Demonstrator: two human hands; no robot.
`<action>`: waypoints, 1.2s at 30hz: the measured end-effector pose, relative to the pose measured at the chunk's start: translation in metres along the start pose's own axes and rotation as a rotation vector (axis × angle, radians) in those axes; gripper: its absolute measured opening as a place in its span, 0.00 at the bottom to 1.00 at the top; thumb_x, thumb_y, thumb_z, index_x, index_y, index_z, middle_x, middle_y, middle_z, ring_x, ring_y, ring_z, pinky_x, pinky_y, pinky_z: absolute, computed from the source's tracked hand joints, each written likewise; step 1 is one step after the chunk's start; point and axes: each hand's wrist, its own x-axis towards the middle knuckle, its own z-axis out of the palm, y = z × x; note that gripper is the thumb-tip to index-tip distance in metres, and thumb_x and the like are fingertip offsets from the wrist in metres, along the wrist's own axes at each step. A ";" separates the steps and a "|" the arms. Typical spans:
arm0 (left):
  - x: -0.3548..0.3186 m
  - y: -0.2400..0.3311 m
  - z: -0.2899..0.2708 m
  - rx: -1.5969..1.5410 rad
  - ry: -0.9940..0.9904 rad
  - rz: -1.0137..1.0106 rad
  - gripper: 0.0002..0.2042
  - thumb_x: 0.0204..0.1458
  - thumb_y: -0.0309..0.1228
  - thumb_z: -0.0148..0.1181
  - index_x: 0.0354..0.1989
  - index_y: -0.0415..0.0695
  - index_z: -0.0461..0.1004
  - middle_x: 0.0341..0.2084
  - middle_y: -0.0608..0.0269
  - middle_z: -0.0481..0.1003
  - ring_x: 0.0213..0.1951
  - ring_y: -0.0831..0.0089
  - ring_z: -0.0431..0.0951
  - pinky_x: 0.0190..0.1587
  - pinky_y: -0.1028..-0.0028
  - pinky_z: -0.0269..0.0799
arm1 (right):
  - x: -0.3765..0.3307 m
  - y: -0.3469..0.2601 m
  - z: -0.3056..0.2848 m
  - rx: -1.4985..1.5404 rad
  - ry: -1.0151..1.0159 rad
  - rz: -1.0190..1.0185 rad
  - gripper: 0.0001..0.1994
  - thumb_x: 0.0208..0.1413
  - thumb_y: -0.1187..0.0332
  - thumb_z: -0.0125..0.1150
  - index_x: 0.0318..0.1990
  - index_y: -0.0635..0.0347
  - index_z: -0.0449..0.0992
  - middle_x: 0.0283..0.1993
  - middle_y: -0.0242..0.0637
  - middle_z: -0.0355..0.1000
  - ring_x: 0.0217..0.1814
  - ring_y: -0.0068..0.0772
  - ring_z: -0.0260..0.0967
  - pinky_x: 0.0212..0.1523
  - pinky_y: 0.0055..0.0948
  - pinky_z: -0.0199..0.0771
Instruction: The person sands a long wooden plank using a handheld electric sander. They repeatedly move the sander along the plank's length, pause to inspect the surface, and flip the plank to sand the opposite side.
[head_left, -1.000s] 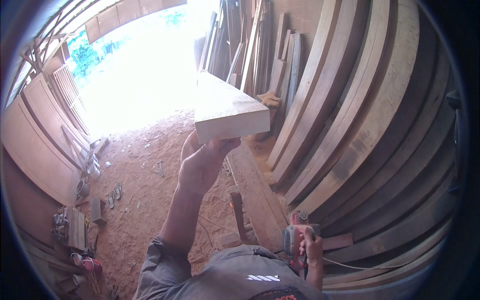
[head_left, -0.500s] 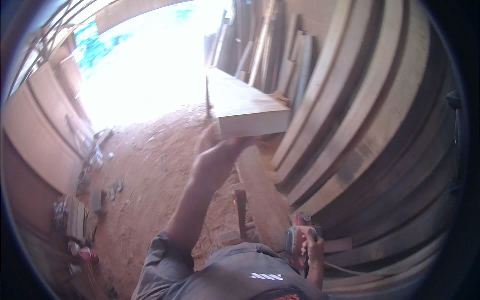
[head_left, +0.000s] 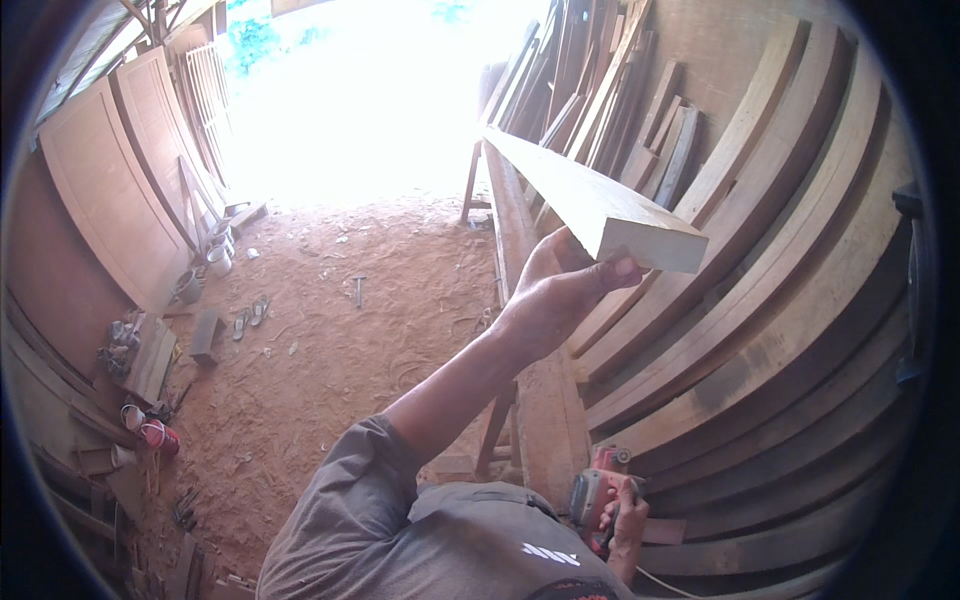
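Your left hand (head_left: 555,295) has the pale board (head_left: 590,182) gripped, near end up off the tabletop (head_left: 552,425), right hand (head_left: 628,520) wrapped round the red power tool (head_left: 592,492); so near end's lifted, can't tell what's left

I wear this camera on my head, the left one of two side by side, and it looks down and forward over my shirt (head_left: 480,535), with my left hand (head_left: 555,292) and right hand (head_left: 628,520) both near it. Its wide fisheye lens bows the planks (head_left: 820,300) on the right and takes in the floor (head_left: 330,350) out to the distant bright opening (head_left: 370,130).
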 end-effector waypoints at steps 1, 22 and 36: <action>0.000 -0.002 0.001 0.010 0.018 -0.011 0.36 0.55 0.39 0.79 0.65 0.31 0.66 0.56 0.48 0.77 0.60 0.63 0.78 0.67 0.63 0.74 | 0.001 0.000 0.000 0.007 -0.004 0.002 0.25 0.71 0.45 0.61 0.41 0.64 0.76 0.19 0.26 0.64 0.14 0.20 0.61 0.15 0.26 0.60; -0.093 -0.032 0.000 1.101 0.337 -0.441 0.41 0.49 0.47 0.78 0.58 0.24 0.66 0.49 0.31 0.78 0.54 0.47 0.83 0.58 0.56 0.80 | 0.002 -0.010 -0.003 -0.062 -0.067 0.038 0.24 0.70 0.46 0.64 0.39 0.63 0.79 0.20 0.26 0.68 0.16 0.18 0.64 0.16 0.26 0.62; -0.030 0.025 0.018 1.208 0.198 -0.524 0.42 0.47 0.48 0.74 0.57 0.18 0.69 0.48 0.36 0.79 0.49 0.54 0.84 0.50 0.64 0.81 | 0.018 -0.007 -0.007 -0.079 -0.171 -0.002 0.22 0.68 0.48 0.67 0.41 0.61 0.80 0.21 0.26 0.69 0.16 0.18 0.64 0.16 0.26 0.63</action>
